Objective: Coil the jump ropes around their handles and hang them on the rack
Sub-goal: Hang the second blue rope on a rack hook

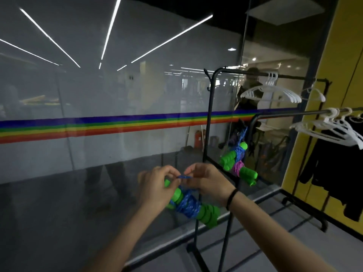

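Observation:
A blue jump rope point(187, 206) is coiled around its green handles point(209, 213) and hangs in front of me. My left hand point(155, 185) and my right hand point(206, 179) both pinch a short blue loop of its cord at the top of the bundle. On the black rack point(208, 122) to the right hang two other coiled ropes with green handles, one blue point(238, 152) and one purple point(238, 167). They dangle from the rack's lower bar, beyond my right hand.
A glass wall with a rainbow stripe point(98, 124) stands right behind the rack. White hangers point(271, 93) sit on the upper bar, more hangers and black clothes point(334, 160) on the lower bar at the right. A yellow wall point(341, 55) lies beyond.

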Motion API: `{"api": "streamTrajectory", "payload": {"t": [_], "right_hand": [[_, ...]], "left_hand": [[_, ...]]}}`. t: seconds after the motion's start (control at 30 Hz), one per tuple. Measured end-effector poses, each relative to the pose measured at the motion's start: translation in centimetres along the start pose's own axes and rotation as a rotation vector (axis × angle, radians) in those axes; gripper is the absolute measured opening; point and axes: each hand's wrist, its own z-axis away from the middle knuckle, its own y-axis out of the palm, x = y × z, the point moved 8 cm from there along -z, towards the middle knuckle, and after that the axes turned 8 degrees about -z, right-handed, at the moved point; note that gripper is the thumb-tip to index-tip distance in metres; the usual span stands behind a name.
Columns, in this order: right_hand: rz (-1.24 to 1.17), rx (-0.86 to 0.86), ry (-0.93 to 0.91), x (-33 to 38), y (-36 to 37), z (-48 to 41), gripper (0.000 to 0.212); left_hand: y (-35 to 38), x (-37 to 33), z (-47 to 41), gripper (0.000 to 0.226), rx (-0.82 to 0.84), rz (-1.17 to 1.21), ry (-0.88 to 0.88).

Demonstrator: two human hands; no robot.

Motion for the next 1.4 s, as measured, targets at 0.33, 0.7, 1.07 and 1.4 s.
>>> {"api": "streamTrajectory", "payload": {"t": [0.33, 0.7, 1.07, 1.4], "right_hand": [[0.521, -0.105, 0.056, 2.0, -12.6, -24.6, 0.028], [0.248, -0.805, -0.459, 8.9, -24.3, -40.8, 0.003], [0.6, -1.154, -0.546, 12.2, -31.9, -44.8, 0.008], [0.481, -1.176, -0.418, 6.1, -31.4, -41.5, 0.004]], "left_hand": [[10.9, 2.3, -23.6, 0.019, -0.114, -0.196, 0.014], [17.7, 3.4, -48.5, 0.03, -0.09, 0.189, 0.142], [24.0, -0.7, -60.2, 0.012, 0.159, 0.407, 0.331], [27.0, 1.5, -56.4, 0.014, 0.187, 0.465, 0.3]]}}
